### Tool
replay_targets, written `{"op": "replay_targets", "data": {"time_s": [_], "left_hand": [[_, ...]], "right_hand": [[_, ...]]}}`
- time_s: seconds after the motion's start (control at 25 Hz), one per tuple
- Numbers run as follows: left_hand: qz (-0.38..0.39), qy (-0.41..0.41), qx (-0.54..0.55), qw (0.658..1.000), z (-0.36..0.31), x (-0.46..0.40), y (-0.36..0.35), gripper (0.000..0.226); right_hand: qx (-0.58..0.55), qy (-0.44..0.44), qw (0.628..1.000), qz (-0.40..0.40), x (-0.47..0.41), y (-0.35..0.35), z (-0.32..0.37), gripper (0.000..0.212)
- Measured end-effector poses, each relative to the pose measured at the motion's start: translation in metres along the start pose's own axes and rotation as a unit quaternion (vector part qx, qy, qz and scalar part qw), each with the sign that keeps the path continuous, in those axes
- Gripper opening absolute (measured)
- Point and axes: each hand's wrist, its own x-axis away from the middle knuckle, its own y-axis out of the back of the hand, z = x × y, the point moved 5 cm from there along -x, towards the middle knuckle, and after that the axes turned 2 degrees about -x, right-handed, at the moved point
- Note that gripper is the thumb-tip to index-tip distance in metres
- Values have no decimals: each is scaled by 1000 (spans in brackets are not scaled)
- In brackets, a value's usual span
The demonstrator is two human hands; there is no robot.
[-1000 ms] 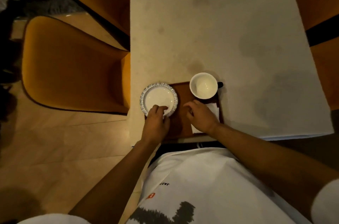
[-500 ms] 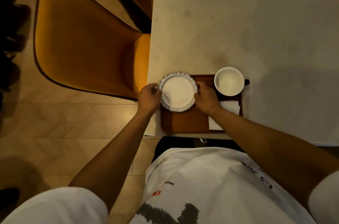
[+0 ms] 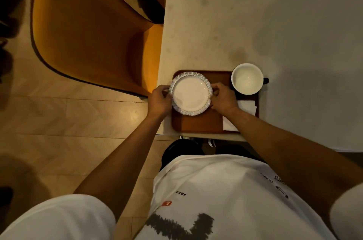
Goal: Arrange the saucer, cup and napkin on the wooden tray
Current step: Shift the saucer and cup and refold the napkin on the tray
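Note:
A white saucer [image 3: 190, 93] with a frilled rim lies over the left part of the wooden tray [image 3: 200, 123]. My left hand [image 3: 160, 100] grips its left rim and my right hand [image 3: 223, 98] grips its right rim. A white cup [image 3: 247, 78] with a dark handle stands at the tray's far right corner. A white napkin [image 3: 246, 106] lies on the tray's right side, partly hidden under my right forearm.
The tray sits at the near left corner of a pale stone table [image 3: 275, 23]. An orange chair [image 3: 88, 31] stands left of the table on a wooden floor [image 3: 68, 121]. My white shirt [image 3: 225, 200] fills the bottom of the view.
My left hand shifted from the saucer's near edge to its left rim. My right hand left the napkin and took the saucer's right rim. The saucer moved rightward onto the tray.

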Motion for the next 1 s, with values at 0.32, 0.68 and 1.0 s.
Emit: {"op": "replay_targets", "data": {"time_s": [0.32,0.68,1.0], "left_hand": [[-7,-4,-8,1000,15,26,-4,29],[-21,9,-18,1000,21,44,-8,34],[-29,17,-15,999,31,56,-8,34]], "right_hand": [[-9,-4,1000,14,18,-6,-14,33],[1,-12,1000,20,35,-9,-25,34],[12,7,999,28,43,-7,-26,31]]}}
